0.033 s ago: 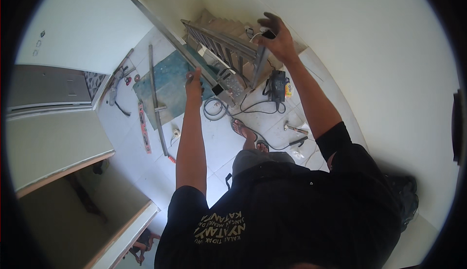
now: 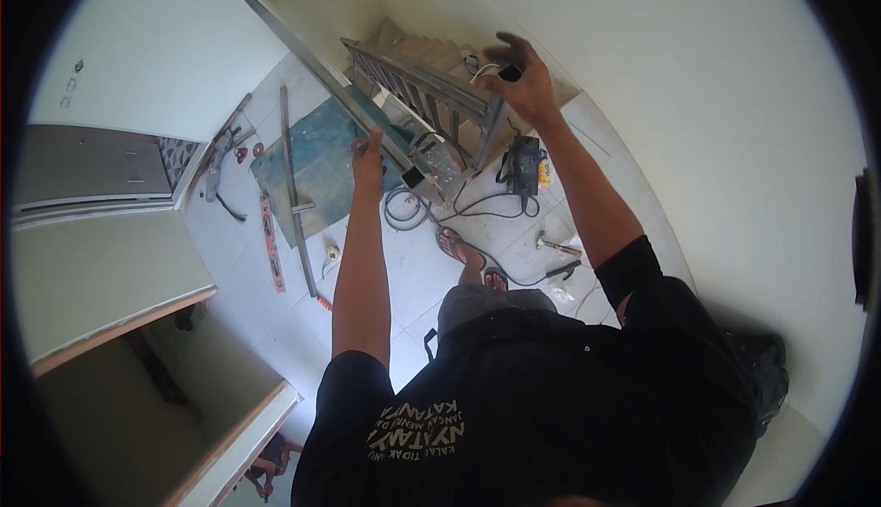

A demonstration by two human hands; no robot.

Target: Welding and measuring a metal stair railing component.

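Observation:
My left hand (image 2: 367,160) is closed round a long square metal tube (image 2: 307,59), near its lower end. The tube slants up to the far left, its dark hollow end pointing toward me. At the top of an upright metal post (image 2: 489,133), my right hand (image 2: 528,85) has its fingers curved and spread apart. The post's dark open end shows between thumb and fingers; whether the palm touches it I cannot tell. A metal railing (image 2: 418,80) with several bars joins this post and runs away to the far left. Thin white wire (image 2: 481,70) shows beside my right thumb.
Stairs (image 2: 431,48) lie behind the railing. On the tiled floor are a black welding machine (image 2: 523,166) with cables, a hammer (image 2: 558,246), a red spirit level (image 2: 273,244), a metal bar (image 2: 294,172) and a teal sheet (image 2: 321,144). Another person's hands (image 2: 264,478) show at lower left.
My right hand has shifted slightly downward at the post top. The near end of the tube in my left hand has moved a little to the right and down.

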